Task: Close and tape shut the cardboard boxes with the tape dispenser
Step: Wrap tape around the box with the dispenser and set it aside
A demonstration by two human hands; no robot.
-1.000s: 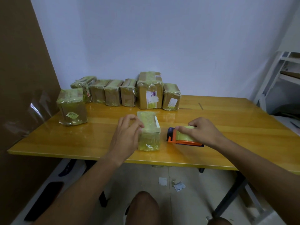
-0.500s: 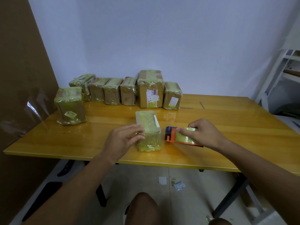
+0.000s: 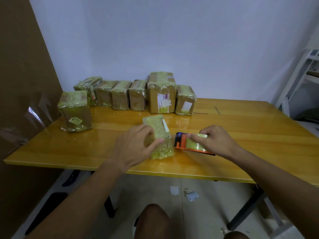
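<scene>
A small tape-wrapped cardboard box (image 3: 159, 137) is shown standing near the front edge of the yellow desk (image 3: 250, 135), roughly at the centre of the view. Its left side and near face are gripped by the left hand (image 3: 136, 149), the fingers curled over the upper left edge and the thumb laid across the front. Just beside the box, at its 3 o'clock, the orange tape dispenser (image 3: 189, 143) is seen lying on the desk; it is held by the right hand (image 3: 217, 142), whose fingers are curled over the roll. A narrow gap is left between box and dispenser. At 12 o'clock, a row of taped boxes (image 3: 138, 95) is ranged along the back edge against the wall, and one separate taped box (image 3: 75, 111) is placed at 10 o'clock, close to the left edge. Open desk surface is seen to the right of the dispenser, toward 2 and 3 o'clock, and between the held box and the back row. Paper scraps (image 3: 186, 194) are visible on the floor below the front edge.
</scene>
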